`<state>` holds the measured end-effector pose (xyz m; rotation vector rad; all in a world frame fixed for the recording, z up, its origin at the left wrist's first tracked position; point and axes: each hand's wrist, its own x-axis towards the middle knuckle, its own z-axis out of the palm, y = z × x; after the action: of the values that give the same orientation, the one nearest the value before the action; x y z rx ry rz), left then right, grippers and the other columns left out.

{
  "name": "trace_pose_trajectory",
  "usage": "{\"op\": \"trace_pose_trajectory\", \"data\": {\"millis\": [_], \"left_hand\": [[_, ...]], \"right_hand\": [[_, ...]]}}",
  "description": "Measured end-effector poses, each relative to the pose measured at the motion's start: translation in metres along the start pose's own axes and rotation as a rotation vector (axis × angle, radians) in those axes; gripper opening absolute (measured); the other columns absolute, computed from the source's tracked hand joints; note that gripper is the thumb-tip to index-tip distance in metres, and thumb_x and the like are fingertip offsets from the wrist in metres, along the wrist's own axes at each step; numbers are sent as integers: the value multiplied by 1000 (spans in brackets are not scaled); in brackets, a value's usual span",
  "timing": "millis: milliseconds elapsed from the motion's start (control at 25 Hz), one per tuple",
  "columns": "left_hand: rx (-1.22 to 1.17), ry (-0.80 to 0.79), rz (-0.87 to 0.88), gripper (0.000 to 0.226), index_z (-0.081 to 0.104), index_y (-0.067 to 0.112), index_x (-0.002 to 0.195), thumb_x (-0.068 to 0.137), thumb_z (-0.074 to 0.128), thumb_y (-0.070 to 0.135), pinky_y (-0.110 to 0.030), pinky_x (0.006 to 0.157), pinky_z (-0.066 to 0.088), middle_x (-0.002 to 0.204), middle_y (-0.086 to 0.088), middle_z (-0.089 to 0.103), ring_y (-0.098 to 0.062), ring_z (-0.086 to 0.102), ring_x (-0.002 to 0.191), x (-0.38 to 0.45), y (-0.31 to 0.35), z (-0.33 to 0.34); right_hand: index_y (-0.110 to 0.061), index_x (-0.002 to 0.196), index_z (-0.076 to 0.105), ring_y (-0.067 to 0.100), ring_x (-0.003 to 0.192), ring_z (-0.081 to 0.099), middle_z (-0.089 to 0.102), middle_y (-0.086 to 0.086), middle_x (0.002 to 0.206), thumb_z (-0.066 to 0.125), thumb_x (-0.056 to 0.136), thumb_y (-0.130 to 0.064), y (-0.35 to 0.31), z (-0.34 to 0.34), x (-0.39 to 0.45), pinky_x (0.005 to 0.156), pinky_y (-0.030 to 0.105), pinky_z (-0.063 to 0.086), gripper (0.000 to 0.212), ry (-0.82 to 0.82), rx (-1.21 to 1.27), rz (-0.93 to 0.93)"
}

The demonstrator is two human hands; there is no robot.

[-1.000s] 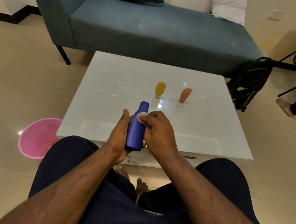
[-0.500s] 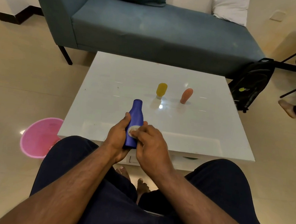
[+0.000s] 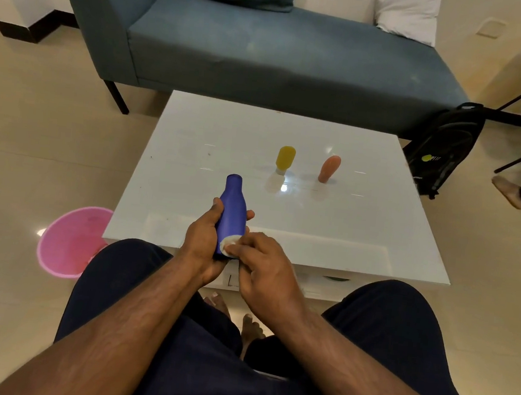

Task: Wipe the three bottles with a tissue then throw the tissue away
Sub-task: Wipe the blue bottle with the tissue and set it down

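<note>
**Blue bottle gets its wipe, two more waiting**

The left hand wraps around the blue bottle, fingers curled behind it, holding it over the near edge of the white table. The bottle's long axis points away from the person, neck toward the sofa, base toward the lap. The right hand pinches a small white tissue and presses it against the bottle's lower end, so the stroke has the whole length ahead of it to run up.

Farther out on the table stand the yellow bottle and, to its right, the orange bottle, both upright, well apart from the hands; the right hand looks the nearer for either. The pink bin sits on the floor to the left, on the left hand's side.
</note>
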<state>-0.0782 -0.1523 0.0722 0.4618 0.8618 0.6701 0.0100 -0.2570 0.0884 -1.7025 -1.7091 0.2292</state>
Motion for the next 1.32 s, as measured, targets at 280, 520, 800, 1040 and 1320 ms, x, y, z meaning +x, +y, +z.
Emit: {"op": "trace_pose_trajectory", "data": {"millis": [280,520,800,1040,1320], "left_hand": [[-28,8,-26,53,57,10,136,103,44,50,-35,67,59,103,-12,76,-21,68,74,1,0,-1],[-135,40,-83,49,59,9,127,100,53,49,-41,71,62,104,-14,70,-27,75,80,-1,3,0],[-393,105,-143,44,52,4,124,100,56,41,-45,59,62,105,-26,74,-38,76,74,-6,0,11],[-452,163,-91,31,54,4,111,102,54,33,-46,60,63,95,-27,74,-38,75,81,0,-4,2],[-473,122,-120,39,57,0,116,101,55,37,-43,62,63,84,-25,76,-34,76,69,4,-6,1]], "right_hand": [[-15,107,69,7,96,58,62,-3,101,59,87,-4,-4,4,0,87,20,49,25,62,79,125],[-18,100,72,2,95,59,64,-9,99,62,84,0,4,-7,9,85,23,51,26,105,179,202],[-15,102,69,8,97,57,62,-4,103,58,83,-3,-3,-2,2,86,21,49,25,157,68,12],[-11,98,72,16,93,59,66,2,100,64,79,4,13,-1,1,83,28,51,26,152,-74,-8],[-10,96,72,12,91,56,66,3,96,68,80,0,2,6,6,90,16,43,20,135,-26,-89]]}}
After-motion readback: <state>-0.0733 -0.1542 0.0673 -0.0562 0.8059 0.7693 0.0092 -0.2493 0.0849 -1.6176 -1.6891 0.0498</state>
